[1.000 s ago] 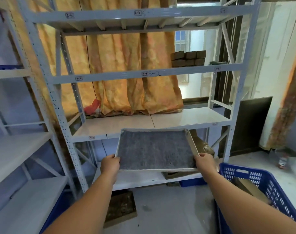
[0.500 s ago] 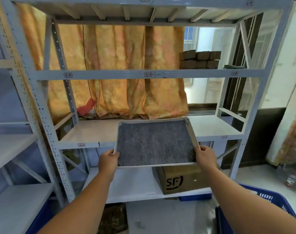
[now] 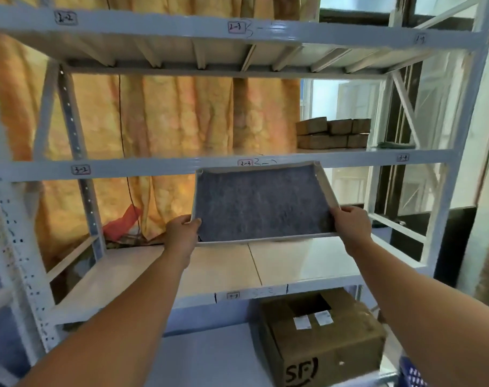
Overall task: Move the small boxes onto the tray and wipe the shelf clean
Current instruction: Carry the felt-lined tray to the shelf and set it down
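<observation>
I hold a shallow tray (image 3: pixel 325 191) with a grey felt lining in the air, its far edge tilted up and level with the front rail of the shelf (image 3: pixel 159 167) marked 3-3. My left hand (image 3: pixel 183 231) grips the tray's near left corner and my right hand (image 3: pixel 350 223) grips its near right corner. Several small brown boxes (image 3: pixel 332 133) sit stacked in two layers at the right of that shelf, above and behind the tray. A dark green cloth (image 3: pixel 395 145) lies on the shelf right of the boxes.
The white metal rack has a bare shelf board (image 3: pixel 223 270) below the tray and another shelf above. A brown SF carton (image 3: pixel 329 342) stands on the lowest board. An orange curtain (image 3: pixel 165 121) hangs behind. A blue crate corner (image 3: pixel 410 375) shows at bottom right.
Both hands have raised the tray from below the lower shelf up to the level of the shelf with the boxes. My view has moved closer to the rack and tilted up.
</observation>
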